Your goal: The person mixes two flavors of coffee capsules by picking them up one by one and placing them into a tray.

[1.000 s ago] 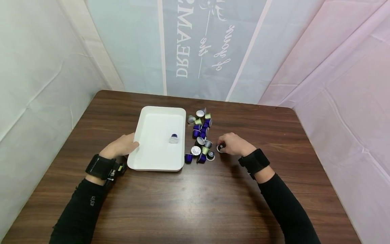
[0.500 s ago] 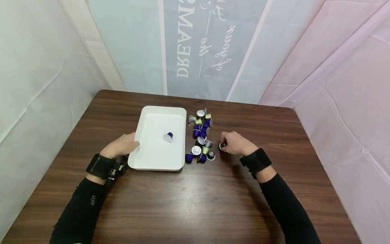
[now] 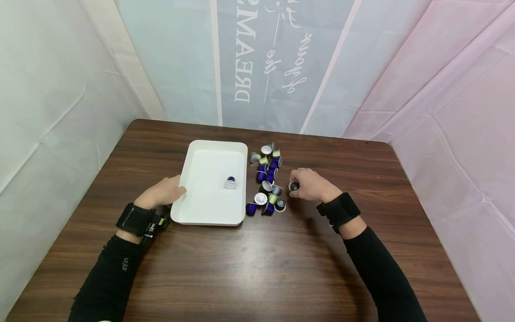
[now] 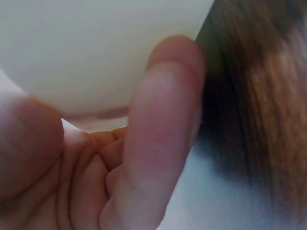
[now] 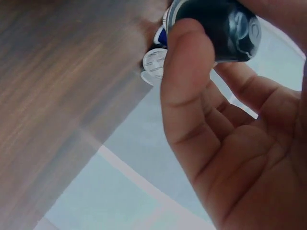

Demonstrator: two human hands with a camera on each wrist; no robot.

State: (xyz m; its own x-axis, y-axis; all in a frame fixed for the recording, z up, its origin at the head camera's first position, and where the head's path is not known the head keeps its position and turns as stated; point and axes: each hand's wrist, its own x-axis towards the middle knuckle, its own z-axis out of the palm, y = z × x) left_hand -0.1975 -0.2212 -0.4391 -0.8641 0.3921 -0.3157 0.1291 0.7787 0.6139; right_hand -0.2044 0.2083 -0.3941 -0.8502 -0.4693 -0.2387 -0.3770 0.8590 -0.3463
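Along the left edge of a white tray (image 3: pixel 205 208), my left hand (image 3: pixel 162 192) grips the rim; close up in the left wrist view a finger (image 4: pixel 163 105) presses on the white wall. One dark blue coffee capsule (image 3: pixel 230 183) lies on its side in the tray, its pale lid toward me. My right hand (image 3: pixel 311 184) pinches a black coffee capsule (image 5: pixel 220 31) between thumb and fingers, just right of the loose capsules. In the head view that black capsule shows its dark end upward.
Several loose capsules lie in a column along the tray's right side: blue capsules (image 3: pixel 261 175), a green capsule (image 3: pixel 272 198), a white-lidded capsule (image 3: pixel 260 199) and a black capsule (image 3: pixel 280 205). They rest on a brown wooden table (image 3: pixel 257 268), with a printed curtain (image 3: pixel 273 67) behind.
My right hand has shifted slightly away from me and turned the black capsule in its fingers. The blue capsule rolled left in the tray, then back right. My left hand stays on the rim.
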